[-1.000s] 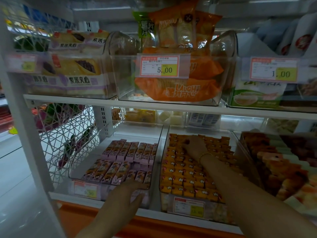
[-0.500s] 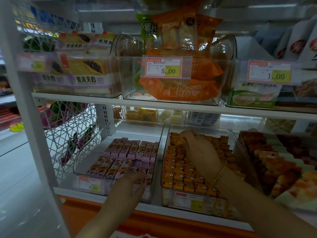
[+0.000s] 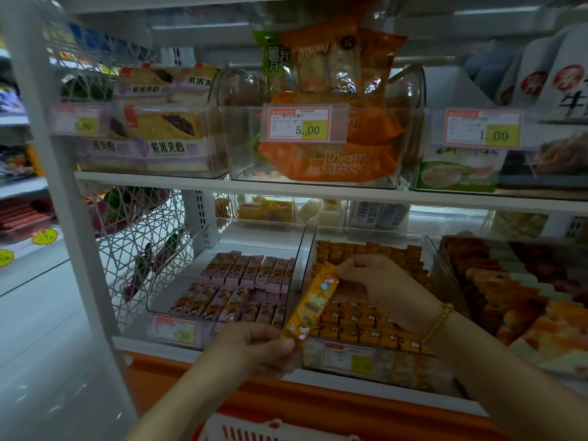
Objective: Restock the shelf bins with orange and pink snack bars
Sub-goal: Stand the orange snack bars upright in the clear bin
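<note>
While both hands share one orange snack bar [image 3: 313, 302], the head view shows the left hand [image 3: 254, 348] pinching its lower end and the right hand [image 3: 378, 281] its upper end, probably steadying it for the orange-bar bin [image 3: 381, 235] beneath; pink snack bars [image 3: 248, 275] lie alongside.

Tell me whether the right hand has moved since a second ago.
Yes. The right hand drew back from the rear rows of the orange-bar bin toward its front left, now pinching an orange bar.

The white shelf [image 3: 191, 353] carries a clear pink-bar bin [image 3: 173, 268] just beside a clear orange-bar bin [image 3: 366, 233].
</note>
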`<state>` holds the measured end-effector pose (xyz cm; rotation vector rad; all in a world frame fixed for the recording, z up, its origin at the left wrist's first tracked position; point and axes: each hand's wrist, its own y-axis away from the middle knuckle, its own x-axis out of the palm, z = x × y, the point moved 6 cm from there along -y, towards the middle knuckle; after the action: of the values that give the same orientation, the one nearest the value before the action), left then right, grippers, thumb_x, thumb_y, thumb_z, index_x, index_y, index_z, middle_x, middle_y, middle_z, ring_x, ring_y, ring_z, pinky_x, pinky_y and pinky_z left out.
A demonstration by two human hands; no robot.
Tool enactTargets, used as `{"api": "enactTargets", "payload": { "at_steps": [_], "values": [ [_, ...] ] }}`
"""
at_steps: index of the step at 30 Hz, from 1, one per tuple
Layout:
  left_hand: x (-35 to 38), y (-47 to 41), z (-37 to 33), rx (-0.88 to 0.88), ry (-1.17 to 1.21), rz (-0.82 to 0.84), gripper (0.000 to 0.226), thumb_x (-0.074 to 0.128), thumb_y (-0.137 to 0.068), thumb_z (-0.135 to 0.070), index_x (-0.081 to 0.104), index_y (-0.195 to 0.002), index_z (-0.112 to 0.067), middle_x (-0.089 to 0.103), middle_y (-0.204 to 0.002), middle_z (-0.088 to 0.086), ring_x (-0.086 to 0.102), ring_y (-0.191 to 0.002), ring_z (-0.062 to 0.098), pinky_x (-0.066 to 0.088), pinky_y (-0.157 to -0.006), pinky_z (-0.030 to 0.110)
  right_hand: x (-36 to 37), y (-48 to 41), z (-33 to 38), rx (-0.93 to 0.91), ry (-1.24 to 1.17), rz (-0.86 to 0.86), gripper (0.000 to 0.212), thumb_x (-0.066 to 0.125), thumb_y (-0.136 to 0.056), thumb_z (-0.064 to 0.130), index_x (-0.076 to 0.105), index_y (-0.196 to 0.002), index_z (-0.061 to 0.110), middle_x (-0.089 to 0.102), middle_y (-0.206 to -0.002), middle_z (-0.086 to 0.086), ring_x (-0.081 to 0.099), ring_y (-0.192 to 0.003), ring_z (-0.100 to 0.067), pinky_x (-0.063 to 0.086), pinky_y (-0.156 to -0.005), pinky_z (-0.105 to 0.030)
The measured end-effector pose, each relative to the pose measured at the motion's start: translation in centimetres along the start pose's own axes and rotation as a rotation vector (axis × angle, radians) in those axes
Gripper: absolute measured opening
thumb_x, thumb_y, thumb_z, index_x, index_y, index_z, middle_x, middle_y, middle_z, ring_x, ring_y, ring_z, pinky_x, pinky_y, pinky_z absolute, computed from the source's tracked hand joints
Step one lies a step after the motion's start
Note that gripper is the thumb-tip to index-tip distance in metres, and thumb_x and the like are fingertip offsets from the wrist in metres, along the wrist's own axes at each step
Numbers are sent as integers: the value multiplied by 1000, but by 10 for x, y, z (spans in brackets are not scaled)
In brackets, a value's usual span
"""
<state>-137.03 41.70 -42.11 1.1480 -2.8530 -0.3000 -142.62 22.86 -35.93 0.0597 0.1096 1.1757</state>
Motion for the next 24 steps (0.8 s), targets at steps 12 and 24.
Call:
{"api": "enactTargets", "payload": {
  "at_steps": [12, 24],
  "values": [
    [3, 0, 9, -92, -94, 92, 32, 72, -66, -32, 73, -92, -14, 74, -95, 7, 71, -90, 23, 55, -78, 29, 3, -2, -17, 111, -135, 98, 13, 51, -94, 2, 59, -84, -2, 70, -85, -14, 70, -72, -17, 58, -60, -22],
    [2, 6, 2, -46, -190, 274, 8, 74, -72, -13, 78, -78, -11, 74, -87, 12, 71, -78, 18, 55, -69, 23, 2, 0, -17, 129, -9, 211, 19, 48, -94, 0, 59, -78, 0, 70, -86, -12, 70, -76, -17, 57, -62, -18]
  ]
}}
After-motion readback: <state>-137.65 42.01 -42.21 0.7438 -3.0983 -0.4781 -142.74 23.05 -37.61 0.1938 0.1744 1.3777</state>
